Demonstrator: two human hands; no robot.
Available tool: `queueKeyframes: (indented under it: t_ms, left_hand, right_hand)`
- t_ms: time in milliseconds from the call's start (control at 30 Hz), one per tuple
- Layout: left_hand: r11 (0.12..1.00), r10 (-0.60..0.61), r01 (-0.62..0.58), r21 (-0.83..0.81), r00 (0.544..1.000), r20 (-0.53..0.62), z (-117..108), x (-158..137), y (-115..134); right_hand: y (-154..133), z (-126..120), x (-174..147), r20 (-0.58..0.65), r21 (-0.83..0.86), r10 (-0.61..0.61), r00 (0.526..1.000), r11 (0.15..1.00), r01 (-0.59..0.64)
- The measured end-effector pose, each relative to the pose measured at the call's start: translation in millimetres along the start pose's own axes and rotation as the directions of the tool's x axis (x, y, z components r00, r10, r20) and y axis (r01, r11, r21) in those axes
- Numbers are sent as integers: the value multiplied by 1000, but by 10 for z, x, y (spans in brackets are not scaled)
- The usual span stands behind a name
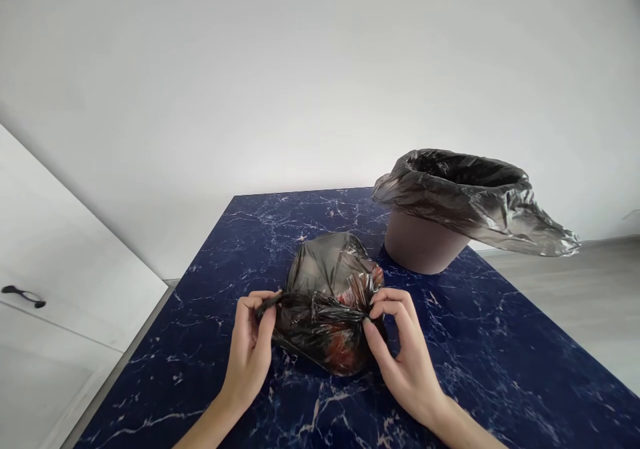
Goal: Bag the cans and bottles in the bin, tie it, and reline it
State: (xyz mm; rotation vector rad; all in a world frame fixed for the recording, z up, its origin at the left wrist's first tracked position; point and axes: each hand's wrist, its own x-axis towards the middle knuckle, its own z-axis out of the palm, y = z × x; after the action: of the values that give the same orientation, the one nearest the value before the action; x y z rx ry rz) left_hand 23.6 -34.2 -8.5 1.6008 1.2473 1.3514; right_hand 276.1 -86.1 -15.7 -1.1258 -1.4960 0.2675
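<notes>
A filled black plastic garbage bag (325, 262) lies on the blue marbled table (475, 362), its thin film showing pale and reddish contents that I cannot make out. My left hand (253, 335) pinches the gathered edge of the bag at its left end. At the other end of that gathered edge, my right hand (400, 349) grips the plastic between thumb and fingers. Between the two hands the film is bunched into a dark twisted band across the bag's top.
Behind and to the right stands a brownish bin (423, 242) with a black liner (465, 195) folded over its rim and hanging off to the right. A white cabinet with a black handle (24, 295) is at the left. A pale wall (300, 102) rises behind the table.
</notes>
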Motion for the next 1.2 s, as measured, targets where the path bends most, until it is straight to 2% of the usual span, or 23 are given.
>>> queueKeyframes:
  t_ms: [100,233,400,500,667,800,967,1067,1200]
  left_hand:
    - [995,-94,93,-26,992,-79,-24,54,4]
    - [982,-185,176,-68,967,-177,-118,179,-76]
    - [977,-209,182,-110,921,-329,-337,428,-251]
    - [971,-231,190,-142,897,-378,-449,547,-306]
    - [955,-284,218,-199,866,-412,-516,655,-277]
    - [942,-324,248,-228,854,-408,-501,683,-214]
    - [952,-300,241,-188,855,-422,-464,608,-102]
    - [971,-241,207,-124,857,-455,-502,507,-38]
    - [993,-72,109,42,852,-519,-686,292,9]
  right_hand:
    - [8,-9,14,8,29,22,1000,999,-22]
    - [-43,-29,16,74,63,-40,996,997,35]
    - [-128,-55,-25,229,95,-192,955,980,174]
    - [-161,-67,-42,303,118,-251,919,967,226]
    - [-170,-66,-58,354,150,-227,907,971,185]
    - [-138,-39,-75,341,151,-211,916,974,169]
    - [-101,6,-59,228,137,-180,957,979,151]
    - [-70,37,-46,160,120,-114,981,988,95]
    - [-6,80,-53,122,113,-30,992,993,16]
